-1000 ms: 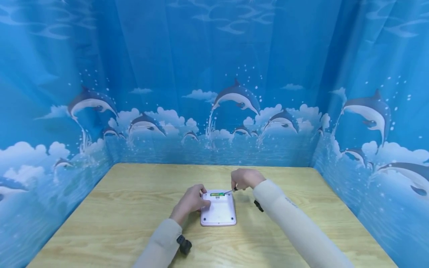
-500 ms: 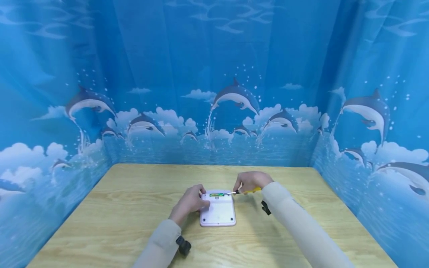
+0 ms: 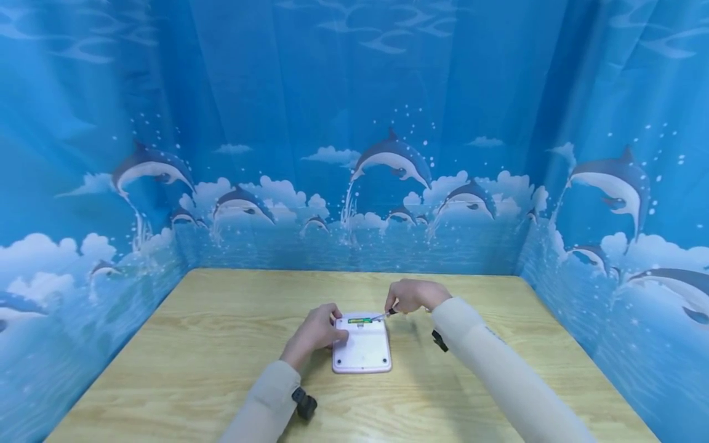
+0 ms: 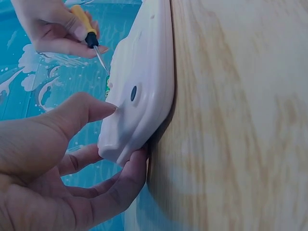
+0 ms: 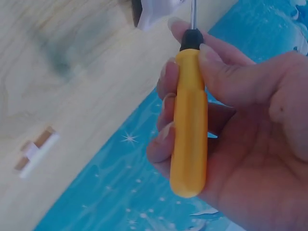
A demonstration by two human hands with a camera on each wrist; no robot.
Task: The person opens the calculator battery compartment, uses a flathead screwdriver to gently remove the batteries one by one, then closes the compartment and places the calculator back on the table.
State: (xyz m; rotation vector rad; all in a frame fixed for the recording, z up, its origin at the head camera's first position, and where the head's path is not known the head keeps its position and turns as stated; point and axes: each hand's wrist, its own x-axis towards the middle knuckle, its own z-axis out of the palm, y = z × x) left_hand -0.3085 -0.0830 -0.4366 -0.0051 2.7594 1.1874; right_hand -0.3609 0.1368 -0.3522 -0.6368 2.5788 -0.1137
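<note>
A flat white device with rounded corners (image 3: 362, 354) lies underside up on the table, small dark feet at its corners. In its open slot sits a green battery (image 3: 360, 320). My left hand (image 3: 317, 332) grips the device's left edge, thumb on top and fingers at the side and below, as the left wrist view shows. A screwdriver with a yellow handle (image 5: 190, 130) is in my right hand (image 3: 412, 296), thumb and fingers wrapped along the handle. Its metal shaft (image 4: 101, 60) slants down to the battery's right end. In the head view the hand hides most of the handle.
A small white plastic piece (image 5: 36, 151), shaped like a battery cover, lies on the wooden table (image 3: 221, 344) in the right wrist view. Blue curtains with dolphins (image 3: 354, 246) stand along the table's back and sides.
My right hand has shifted right, then slightly back and up. The screwdriver lay flatter half a second ago and is steeper now, tip still at the battery's right end. Left hand and device stay put.
</note>
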